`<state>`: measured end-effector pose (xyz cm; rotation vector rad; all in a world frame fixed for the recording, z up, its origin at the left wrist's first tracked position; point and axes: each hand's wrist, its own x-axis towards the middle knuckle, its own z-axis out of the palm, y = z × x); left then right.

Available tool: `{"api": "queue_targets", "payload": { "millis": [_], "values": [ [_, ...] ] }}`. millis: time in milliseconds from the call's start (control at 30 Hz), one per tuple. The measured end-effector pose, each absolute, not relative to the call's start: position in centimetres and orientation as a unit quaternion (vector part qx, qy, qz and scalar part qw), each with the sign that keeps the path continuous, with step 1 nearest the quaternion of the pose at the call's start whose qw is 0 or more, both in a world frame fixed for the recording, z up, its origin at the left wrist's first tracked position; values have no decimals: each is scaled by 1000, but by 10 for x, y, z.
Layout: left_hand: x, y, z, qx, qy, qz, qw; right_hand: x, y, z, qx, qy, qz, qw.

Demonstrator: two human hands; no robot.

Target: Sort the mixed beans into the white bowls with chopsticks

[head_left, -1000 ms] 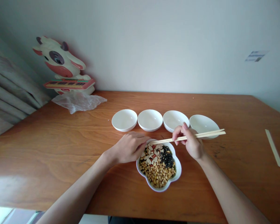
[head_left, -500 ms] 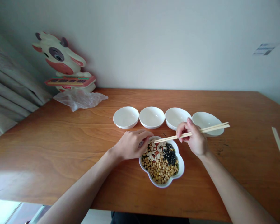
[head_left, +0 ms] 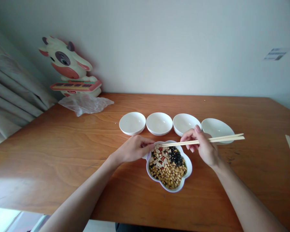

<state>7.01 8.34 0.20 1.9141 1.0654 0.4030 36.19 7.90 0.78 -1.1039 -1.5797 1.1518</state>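
Right hand (head_left: 205, 149) grips chopsticks (head_left: 227, 139), axis sideways, tips leftward at peanuts (head_left: 159, 163); left hand (head_left: 132, 149), nearer the peanuts, clasps bowl (head_left: 188, 167).

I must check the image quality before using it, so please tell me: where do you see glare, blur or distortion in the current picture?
Head view: pale glare on the table at its left side, and a washed-out lower left corner; head view: the wall label smeared, its text unreadable; head view: rightmost white bowl seemingly stretched sideways, while the chopsticks look fairly sharp.
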Motion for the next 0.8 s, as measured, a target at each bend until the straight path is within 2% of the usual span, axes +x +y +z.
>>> {"api": "queue_targets", "payload": {
  "millis": [200, 433, 600, 800],
  "values": [
    [67, 96, -12, 671, 415, 171, 589, 361, 79, 1, -450, -652, 444, 419],
    [60, 98, -10, 642, 390, 130, 647, 366, 80, -1, -425, -670, 463, 394],
    [69, 96, -23, 682, 371, 221, 591, 368, 77, 2, -397, -696, 472, 367],
    [73, 99, -31, 829, 301, 248, 401, 369, 74, 0, -371, -738, 452, 338]
  ]
}}
